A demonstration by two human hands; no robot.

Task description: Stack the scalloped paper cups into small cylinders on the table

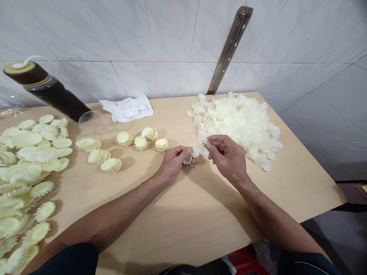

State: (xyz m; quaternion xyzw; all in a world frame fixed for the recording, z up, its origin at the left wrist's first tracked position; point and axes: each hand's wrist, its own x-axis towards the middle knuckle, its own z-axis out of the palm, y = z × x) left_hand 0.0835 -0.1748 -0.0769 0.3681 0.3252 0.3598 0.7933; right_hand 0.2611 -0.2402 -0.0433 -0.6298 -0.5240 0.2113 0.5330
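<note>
My left hand [175, 162] is closed round a small stack of pale petal discs [187, 159], its thumb on top and its fingers partly covering the stack. Another thin white petal disc [195, 151] shows at the edge of that hand. Close by on the right, my right hand [228, 157] pinches a translucent petal disc [204, 151] between thumb and fingertips. Just behind it lies a heap of loose, jagged-edged petal discs [237, 120]. Several short stacks of yellowish petal discs [111, 165] stand on the table left of my hands.
A large pile of bigger, yellowish petal stacks [27, 168] covers the left of the wooden table [149, 225]. At the back are a dark bottle [59, 97], a clear plastic cup [93, 121] and crumpled white tissue [127, 109]. A metal bracket [229, 49] leans against the tiled wall.
</note>
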